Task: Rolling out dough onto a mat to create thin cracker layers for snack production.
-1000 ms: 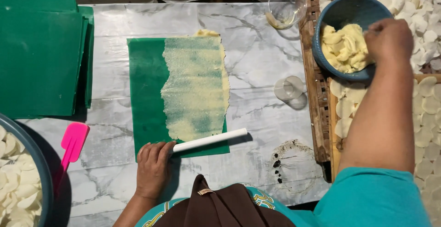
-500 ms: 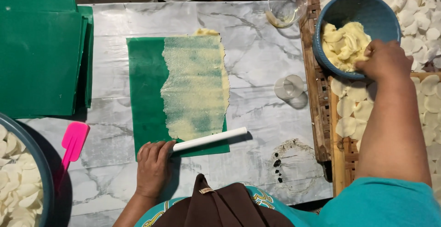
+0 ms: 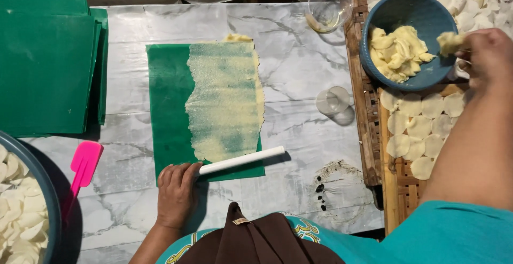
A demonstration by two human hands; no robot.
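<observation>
Far left of the frame there's a blue basin with pale round slices in it, bottom corner, and a stack of green mats above it in the upper left. A pink spatula lies on the marble table just beside the basin.

Centre of the frame: one green sheet lies flat with a thin yellowish layer of dough spread over its right half. The left hand sits at the sheet's lower edge, fingers curled together over the end of a white roller, which lies slanted across the sheet's bottom edge.

Right of that, a small clear cup sits on the marble, and a bigger clear glass bowl is up at the top.

Far right, a blue bowl holds pale yellow dough, resting on a bamboo rack covered with thin white discs. The right hand is at the bowl's right rim, fingers pinched shut on a dough lump held just above the bowl's edge.
</observation>
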